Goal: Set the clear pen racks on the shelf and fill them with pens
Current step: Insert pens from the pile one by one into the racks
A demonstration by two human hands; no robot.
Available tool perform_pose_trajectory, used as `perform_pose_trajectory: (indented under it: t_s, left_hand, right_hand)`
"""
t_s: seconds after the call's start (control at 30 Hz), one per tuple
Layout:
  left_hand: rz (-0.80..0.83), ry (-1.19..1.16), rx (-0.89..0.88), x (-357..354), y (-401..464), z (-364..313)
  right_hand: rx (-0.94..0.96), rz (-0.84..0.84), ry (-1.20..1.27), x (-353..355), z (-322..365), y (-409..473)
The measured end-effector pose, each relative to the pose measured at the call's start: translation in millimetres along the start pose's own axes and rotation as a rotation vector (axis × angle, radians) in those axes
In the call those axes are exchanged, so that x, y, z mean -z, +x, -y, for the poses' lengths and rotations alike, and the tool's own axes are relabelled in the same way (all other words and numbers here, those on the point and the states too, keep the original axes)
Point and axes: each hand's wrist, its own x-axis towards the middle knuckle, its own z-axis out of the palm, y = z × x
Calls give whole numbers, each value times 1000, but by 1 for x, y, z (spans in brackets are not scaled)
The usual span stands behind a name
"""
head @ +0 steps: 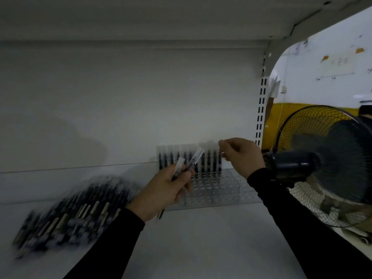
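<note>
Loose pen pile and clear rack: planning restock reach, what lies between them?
In the head view, the left hand, gripping a few pens, sits between the pen pile and the rack.

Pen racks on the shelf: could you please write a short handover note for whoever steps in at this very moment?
Left hand: grips a few pens in front of the rack.
Right hand: fingers curled at the top of the back row's right end; blur hides whether it pinches a pen.
Clear pen rack: on the shelf, against the back wall.
Done: back row of standing pens filled.
Left: front rows empty; loose pen pile lies to the left.
</note>
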Motion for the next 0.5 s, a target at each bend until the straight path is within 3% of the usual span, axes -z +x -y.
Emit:
perform_pose_trajectory:
  t_s: [0.17, 0.3, 0.5]
  left_hand:
    - [-22, 32, -23, -1, -1, -2]
    - [-14, 51, -30, -3, -2, -4]
    - [-65, -97, 42, -3, -4, -8]
  right_hand:
    - [16, 212, 263, -11, 33, -26]
    - [16, 273, 359, -18, 40, -33]
    - [-218, 59, 773, -1, 39, -15]
